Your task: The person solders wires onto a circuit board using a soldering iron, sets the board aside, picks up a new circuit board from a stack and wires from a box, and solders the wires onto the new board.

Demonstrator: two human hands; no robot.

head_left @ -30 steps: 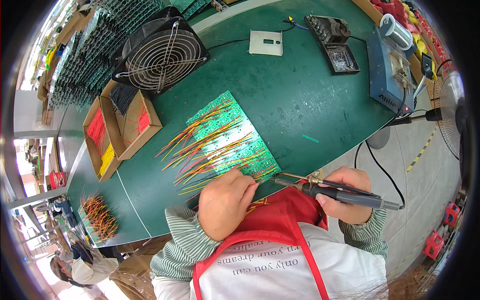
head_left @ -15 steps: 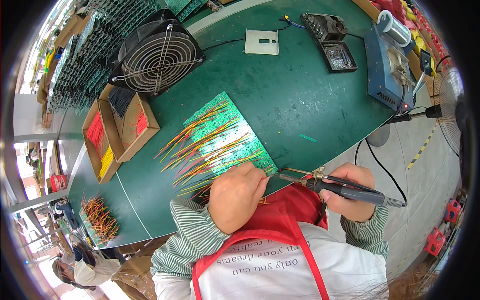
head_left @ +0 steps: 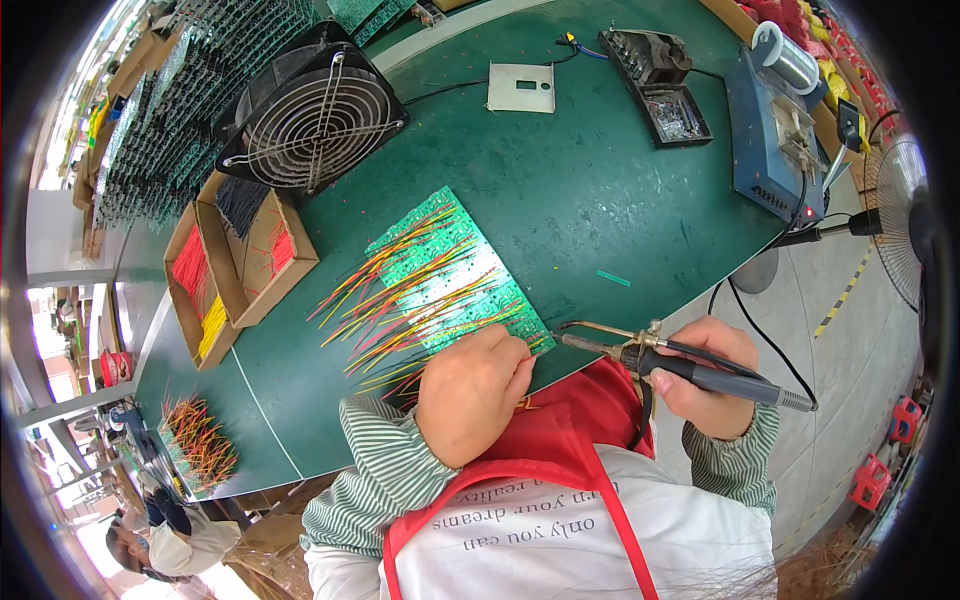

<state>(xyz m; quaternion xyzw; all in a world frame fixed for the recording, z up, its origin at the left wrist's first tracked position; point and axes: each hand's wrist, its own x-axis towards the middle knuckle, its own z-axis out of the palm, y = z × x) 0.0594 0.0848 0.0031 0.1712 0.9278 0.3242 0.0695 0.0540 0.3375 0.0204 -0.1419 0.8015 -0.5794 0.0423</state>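
A green circuit board panel (head_left: 440, 270) lies on the table, with rows of red, yellow and black wires (head_left: 375, 325) fanning out to its left. At the panel's near corner my left hand (head_left: 475, 390) is closed, thumb and fingertips pinched together; what they hold is hidden. My right hand (head_left: 710, 380) grips a soldering iron (head_left: 690, 372) with a thin curved solder-feed tube (head_left: 600, 328) clamped along it. The iron's tip points left and is slightly apart from the panel's near corner.
A black fan (head_left: 320, 120) stands beyond the panel. Left of it is a cardboard box (head_left: 245, 295) of sorted wires; a wired board (head_left: 200, 440) lies nearer. Far right are a tip-cleaning tray (head_left: 675, 115) and a blue soldering unit (head_left: 765, 140). A cable (head_left: 770, 335) hangs beside my right hand.
The soldering iron has drawn back a little to the right from the panel's near corner, and my right hand moved with it. My left hand stays in place.
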